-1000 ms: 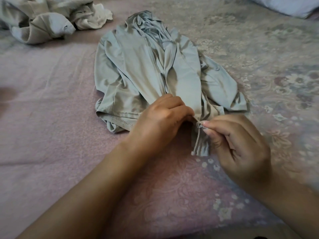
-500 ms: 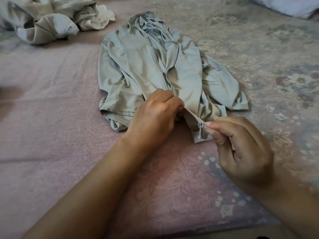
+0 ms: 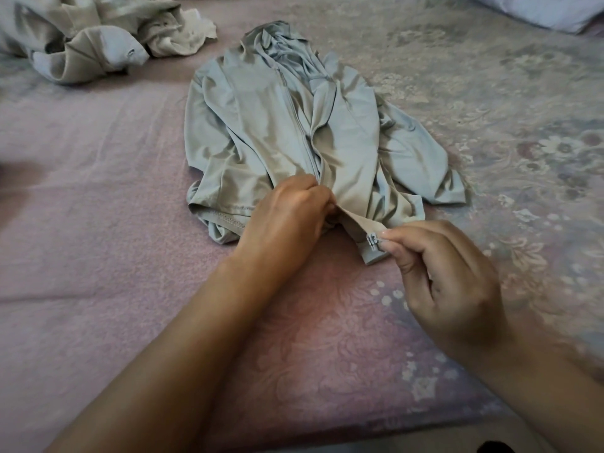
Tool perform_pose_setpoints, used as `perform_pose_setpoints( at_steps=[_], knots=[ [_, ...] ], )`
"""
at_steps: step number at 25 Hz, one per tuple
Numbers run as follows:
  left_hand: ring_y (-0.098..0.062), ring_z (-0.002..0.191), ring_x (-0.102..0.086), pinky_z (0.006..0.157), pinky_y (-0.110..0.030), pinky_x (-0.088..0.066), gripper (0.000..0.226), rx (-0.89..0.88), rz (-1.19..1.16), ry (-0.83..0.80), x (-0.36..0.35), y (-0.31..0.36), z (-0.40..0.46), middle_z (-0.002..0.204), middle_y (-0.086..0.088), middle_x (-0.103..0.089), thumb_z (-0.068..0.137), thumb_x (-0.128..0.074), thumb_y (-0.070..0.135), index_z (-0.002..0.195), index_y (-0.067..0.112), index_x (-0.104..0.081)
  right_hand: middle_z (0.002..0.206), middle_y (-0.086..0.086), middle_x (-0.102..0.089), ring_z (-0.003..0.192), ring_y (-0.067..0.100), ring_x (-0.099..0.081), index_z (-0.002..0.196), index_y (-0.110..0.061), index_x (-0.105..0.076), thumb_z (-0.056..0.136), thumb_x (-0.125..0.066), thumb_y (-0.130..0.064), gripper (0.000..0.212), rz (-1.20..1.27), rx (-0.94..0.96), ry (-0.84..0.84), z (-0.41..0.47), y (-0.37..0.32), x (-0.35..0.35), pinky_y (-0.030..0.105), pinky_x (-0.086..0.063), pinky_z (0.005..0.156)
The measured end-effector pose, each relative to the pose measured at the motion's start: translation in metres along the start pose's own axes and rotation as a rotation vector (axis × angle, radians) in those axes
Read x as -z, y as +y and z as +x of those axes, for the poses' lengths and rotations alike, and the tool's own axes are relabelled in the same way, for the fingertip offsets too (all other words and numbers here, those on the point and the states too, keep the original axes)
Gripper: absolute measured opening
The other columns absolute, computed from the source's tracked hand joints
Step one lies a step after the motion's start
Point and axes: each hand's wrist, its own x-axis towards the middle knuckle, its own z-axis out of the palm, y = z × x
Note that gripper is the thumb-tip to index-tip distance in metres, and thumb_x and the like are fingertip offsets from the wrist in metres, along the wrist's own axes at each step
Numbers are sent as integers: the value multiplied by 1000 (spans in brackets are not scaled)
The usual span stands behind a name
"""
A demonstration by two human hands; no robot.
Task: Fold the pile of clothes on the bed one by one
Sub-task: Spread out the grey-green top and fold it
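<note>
Jacket (image 3: 277, 132), pale grey-green with a front zipper, lies spread on the bed (image 3: 98, 256) directly beyond both hands, hood end pointing away from the person. Left hand (image 3: 287, 220) is closed around the fabric at the lower end of the jacket's zipper line, knuckles up, fingers curled under the front panel. Right hand (image 3: 447, 282) is closed in a pinch: thumb and forefinger grip the zipper slider (image 3: 372, 240) at the bottom corner of the opposite front panel. A short strip of zipper tape runs taut between the two hands. The corner held by the right hand is pulled toward the person and to the right, clear of the rest of the hem. Both hands are near each other but not touching.

Beyond the left hand, the stitched hem of the jacket is bunched on the bed surface. Beyond the right hand, one sleeve lies crumpled beside the jacket body. The zipper line runs from the left hand away toward the hood.

Far beyond and to the left of the left hand, a pile of clothes (image 3: 91, 40) rests unfolded on the bed, well apart from the jacket. Far beyond the right hand, a pillow (image 3: 539, 9) sits at the frame corner. The bed cover is pinkish with a floral pattern.
</note>
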Motion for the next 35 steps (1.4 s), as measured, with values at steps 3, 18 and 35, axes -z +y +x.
perform_pose_setpoints(
  at_steps=[3, 18, 35],
  knots=[
    [16, 77, -52, 68, -8, -46, 19, 31, -225, 73, 12, 10, -1, 82, -5, -56, 81, -67, 6, 93, -7, -71, 75, -3, -66, 70, 6, -63, 97, -12, -67, 93, -55, -15, 13, 293, -310, -53, 0, -6, 6, 18, -53, 65],
    [-11, 77, -72, 69, -20, -56, 22, 846, -870, 308, 27, 63, -40, 78, 1, -75, 87, -61, 32, 85, 13, -74, 89, 24, -69, 85, 30, -71, 82, 1, -60, 77, -58, -8, 11, 1290, -1502, 111, 25, -54, 13, 31, -59, 69],
    [-7, 55, -51, 45, -13, -43, 14, 1208, -1559, 115, 48, 74, -27, 58, 2, -62, 61, -65, 14, 73, 6, -64, 66, 7, -69, 61, 10, -66, 62, -4, -70, 55, -66, -1, 8, 1261, -1548, 253, 38, -65, 12, 21, -56, 70]
  ],
)
